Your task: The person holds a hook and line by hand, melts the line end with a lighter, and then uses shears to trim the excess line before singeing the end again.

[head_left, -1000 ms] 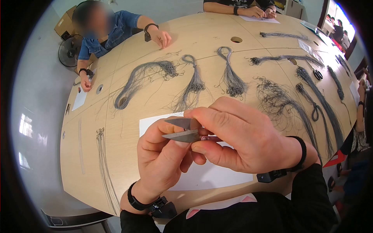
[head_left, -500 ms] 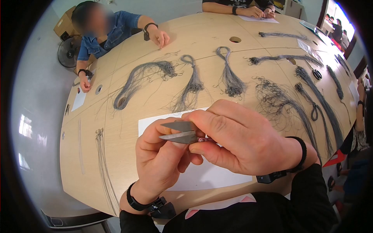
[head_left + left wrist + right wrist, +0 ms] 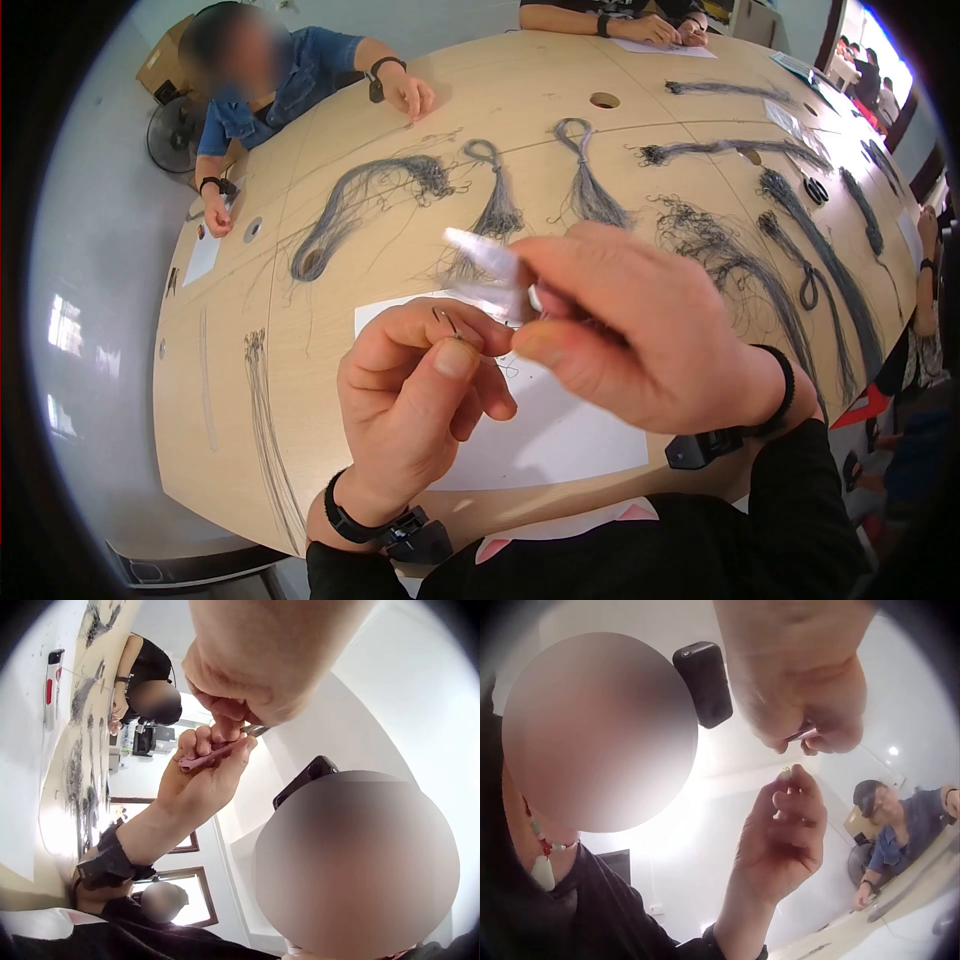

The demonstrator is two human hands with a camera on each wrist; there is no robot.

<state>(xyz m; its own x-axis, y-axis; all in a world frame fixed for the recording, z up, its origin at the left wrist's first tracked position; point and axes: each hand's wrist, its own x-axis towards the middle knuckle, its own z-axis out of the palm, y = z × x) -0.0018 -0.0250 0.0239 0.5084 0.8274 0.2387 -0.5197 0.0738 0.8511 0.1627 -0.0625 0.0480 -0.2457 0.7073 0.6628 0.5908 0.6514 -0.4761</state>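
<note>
Between thumb and forefinger my left hand [image 3: 410, 375] pinches a small dark fish hook [image 3: 447, 324], its bend sticking up above the thumb. Thin line shows below the fingers, over the white paper [image 3: 560, 455]. My right hand [image 3: 640, 335] grips small thread snips [image 3: 488, 262], whose pale blades are blurred and point up and left, just above the hook. In the left wrist view, their pink handle [image 3: 210, 756] lies under the right fingers. The right wrist view has the left hand [image 3: 780, 832] raised below the right hand [image 3: 802, 697].
Bundles of grey line with hooks [image 3: 497, 215] lie across the wooden table [image 3: 340, 420], with a thin bundle [image 3: 262, 400] at left. Black-handled scissors [image 3: 816, 190] lie at right. A person in a denim shirt [image 3: 285, 85] sits across, and another person's hands [image 3: 665, 30] are at the far edge.
The snips have lifted off the left fingertips and swung up and right with my right hand, blades tilted upward. The hook in the left fingers has come into sight.
</note>
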